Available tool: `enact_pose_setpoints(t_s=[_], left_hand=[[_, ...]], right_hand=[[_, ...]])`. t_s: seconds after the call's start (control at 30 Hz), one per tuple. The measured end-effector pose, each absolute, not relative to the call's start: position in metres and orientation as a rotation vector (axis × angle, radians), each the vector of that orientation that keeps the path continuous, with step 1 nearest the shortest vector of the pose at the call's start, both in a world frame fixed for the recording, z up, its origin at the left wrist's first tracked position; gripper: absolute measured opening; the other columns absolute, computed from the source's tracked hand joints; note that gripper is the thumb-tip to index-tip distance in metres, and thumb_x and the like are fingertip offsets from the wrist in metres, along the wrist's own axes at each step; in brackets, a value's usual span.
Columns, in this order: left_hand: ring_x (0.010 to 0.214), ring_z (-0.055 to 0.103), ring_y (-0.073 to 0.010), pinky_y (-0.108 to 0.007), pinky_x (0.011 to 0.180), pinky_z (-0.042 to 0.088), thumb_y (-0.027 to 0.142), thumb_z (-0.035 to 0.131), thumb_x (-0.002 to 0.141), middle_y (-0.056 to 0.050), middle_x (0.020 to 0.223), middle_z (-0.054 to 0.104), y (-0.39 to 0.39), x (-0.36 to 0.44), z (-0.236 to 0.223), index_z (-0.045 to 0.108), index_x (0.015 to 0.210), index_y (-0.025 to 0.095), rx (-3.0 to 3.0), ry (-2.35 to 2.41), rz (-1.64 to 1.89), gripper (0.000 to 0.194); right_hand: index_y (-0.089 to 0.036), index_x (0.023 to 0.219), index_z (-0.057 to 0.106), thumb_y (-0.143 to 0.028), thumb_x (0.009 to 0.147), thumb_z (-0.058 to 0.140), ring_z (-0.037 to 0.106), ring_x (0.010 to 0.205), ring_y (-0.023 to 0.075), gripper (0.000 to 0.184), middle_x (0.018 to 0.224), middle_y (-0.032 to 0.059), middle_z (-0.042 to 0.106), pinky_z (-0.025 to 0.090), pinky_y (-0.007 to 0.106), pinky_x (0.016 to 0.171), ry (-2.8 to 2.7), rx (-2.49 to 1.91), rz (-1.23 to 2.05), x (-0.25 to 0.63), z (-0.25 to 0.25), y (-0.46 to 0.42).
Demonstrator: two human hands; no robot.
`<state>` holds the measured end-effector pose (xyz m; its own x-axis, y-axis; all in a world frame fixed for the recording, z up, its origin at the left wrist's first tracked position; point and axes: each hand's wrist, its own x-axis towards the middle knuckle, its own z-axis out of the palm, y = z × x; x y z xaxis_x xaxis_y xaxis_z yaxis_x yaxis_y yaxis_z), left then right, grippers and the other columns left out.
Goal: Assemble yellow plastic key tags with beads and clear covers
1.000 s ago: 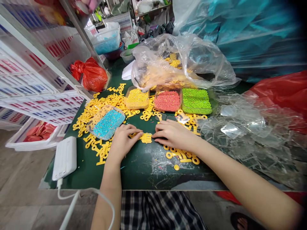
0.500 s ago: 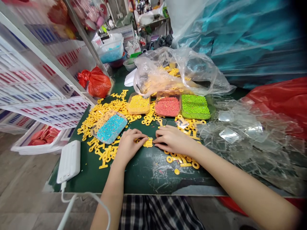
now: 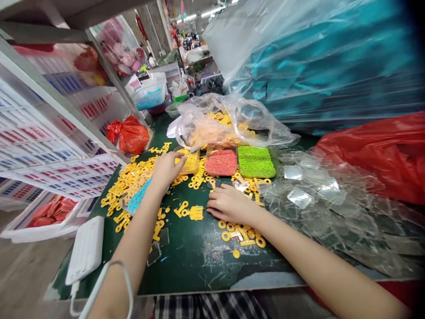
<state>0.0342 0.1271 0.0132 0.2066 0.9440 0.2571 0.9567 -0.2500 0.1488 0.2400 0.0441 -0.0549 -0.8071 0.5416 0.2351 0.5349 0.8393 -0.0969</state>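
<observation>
My left hand (image 3: 168, 168) reaches forward to the tray of yellow beads (image 3: 190, 158), fingers curled at its near edge; whether they hold anything I cannot see. My right hand (image 3: 227, 204) rests on the green table (image 3: 199, 261), fingers together beside a yellow plastic key-shaped piece (image 3: 191, 212). More yellow pieces (image 3: 242, 232) lie under and in front of the right wrist. A tray of blue beads (image 3: 137, 197) sits partly under my left forearm. Trays of red beads (image 3: 221, 162) and green beads (image 3: 255, 161) stand further back.
A heap of yellow pieces (image 3: 133, 175) covers the left of the table. A clear bag of yellow pieces (image 3: 215, 124) lies behind the trays. Clear plastic sheets (image 3: 318, 199) pile on the right, with a red bag (image 3: 378, 150). A white power bank (image 3: 86, 248) sits front left.
My left hand left the yellow piece and moved forward to the yellow bead tray. The right hand stayed beside the piece. The camera tilted up.
</observation>
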Motion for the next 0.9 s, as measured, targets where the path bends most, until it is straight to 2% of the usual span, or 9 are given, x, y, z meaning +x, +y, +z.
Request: enact_pose_setpoints(t_s=[0.1, 0.2, 0.3, 0.4, 0.53, 0.6, 0.7, 0.83, 0.9], left_hand=[[0.092, 0.064, -0.0233, -0.032, 0.080, 0.045, 0.037, 0.049, 0.092, -0.009, 0.104, 0.073, 0.142, 0.063, 0.016, 0.071, 0.099, 0.017, -2.656, -1.719, -0.482, 0.031], [0.079, 0.062, -0.0182, -0.027, 0.069, 0.042, 0.035, 0.049, 0.092, -0.007, 0.094, 0.073, 0.155, 0.097, 0.021, 0.071, 0.095, 0.016, -2.917, -1.562, -0.147, 0.030], [0.072, 0.060, -0.0167, -0.026, 0.063, 0.039, 0.030, 0.055, 0.086, -0.006, 0.086, 0.073, 0.170, 0.123, 0.021, 0.073, 0.088, 0.016, -2.993, -1.473, 0.228, 0.022], [0.073, 0.060, -0.0169, -0.025, 0.061, 0.038, 0.027, 0.064, 0.077, -0.005, 0.088, 0.073, 0.180, 0.136, 0.017, 0.073, 0.092, 0.018, -3.016, -1.429, 0.383, 0.020], [0.064, 0.056, -0.0160, -0.026, 0.058, 0.034, 0.022, 0.062, 0.073, -0.005, 0.081, 0.072, 0.184, 0.142, 0.011, 0.071, 0.085, 0.018, -2.986, -1.366, 0.511, 0.016], [0.057, 0.052, -0.0145, -0.027, 0.056, 0.032, 0.020, 0.059, 0.073, -0.004, 0.069, 0.068, 0.183, 0.143, 0.009, 0.070, 0.074, 0.017, -2.977, -1.336, 0.539, 0.011], [0.054, 0.050, -0.0137, -0.027, 0.056, 0.033, 0.017, 0.057, 0.075, -0.002, 0.061, 0.064, 0.181, 0.143, 0.009, 0.067, 0.064, 0.017, -2.974, -1.321, 0.513, 0.014], [0.071, 0.058, -0.0182, -0.028, 0.067, 0.040, 0.023, 0.059, 0.081, -0.005, 0.075, 0.068, 0.170, 0.140, 0.015, 0.070, 0.072, 0.016, -2.945, -1.344, 0.315, 0.016], [0.086, 0.060, -0.0205, -0.030, 0.076, 0.042, 0.026, 0.060, 0.084, -0.007, 0.087, 0.069, 0.155, 0.136, 0.021, 0.071, 0.080, 0.017, -2.963, -1.335, 0.061, 0.015]], right_hand=[[-0.017, 0.081, 0.067, -0.028, 0.094, 0.055, 0.055, 0.080, 0.0181, 0.021, 0.080, 0.0037, 0.066, 0.028, 0.033, 0.069, -2.774, -0.840, 0.016, 0.240, -0.053, 0.045], [-0.016, 0.081, 0.068, -0.028, 0.095, 0.053, 0.055, 0.080, 0.0182, 0.024, 0.079, 0.0042, 0.066, 0.028, 0.033, 0.068, -2.783, -0.865, 0.008, 0.241, -0.050, 0.045], [-0.016, 0.082, 0.068, -0.028, 0.095, 0.052, 0.054, 0.079, 0.0183, 0.024, 0.079, 0.0046, 0.066, 0.029, 0.033, 0.068, -2.788, -0.881, 0.006, 0.241, -0.047, 0.045], [-0.016, 0.081, 0.069, -0.028, 0.095, 0.053, 0.055, 0.078, 0.0184, 0.024, 0.079, 0.0047, 0.066, 0.029, 0.033, 0.068, -2.788, -0.881, 0.008, 0.241, -0.043, 0.045], [-0.016, 0.080, 0.069, -0.027, 0.094, 0.054, 0.055, 0.077, 0.0187, 0.023, 0.078, 0.0045, 0.066, 0.029, 0.034, 0.067, -2.785, -0.875, 0.020, 0.242, -0.041, 0.044], [-0.016, 0.081, 0.069, -0.026, 0.094, 0.053, 0.055, 0.076, 0.0186, 0.023, 0.078, 0.0046, 0.066, 0.030, 0.034, 0.067, -2.787, -0.876, 0.019, 0.243, -0.041, 0.044], [-0.016, 0.081, 0.070, -0.024, 0.094, 0.052, 0.055, 0.077, 0.0186, 0.023, 0.078, 0.0044, 0.066, 0.030, 0.034, 0.068, -2.785, -0.878, 0.010, 0.243, -0.042, 0.044], [-0.016, 0.081, 0.069, -0.026, 0.095, 0.052, 0.056, 0.078, 0.0188, 0.024, 0.079, 0.0043, 0.067, 0.030, 0.034, 0.069, -2.777, -0.878, 0.006, 0.243, -0.043, 0.045], [-0.016, 0.083, 0.069, -0.027, 0.095, 0.052, 0.056, 0.079, 0.0189, 0.023, 0.080, 0.0046, 0.067, 0.030, 0.034, 0.070, -2.766, -0.870, 0.011, 0.244, -0.043, 0.045]])
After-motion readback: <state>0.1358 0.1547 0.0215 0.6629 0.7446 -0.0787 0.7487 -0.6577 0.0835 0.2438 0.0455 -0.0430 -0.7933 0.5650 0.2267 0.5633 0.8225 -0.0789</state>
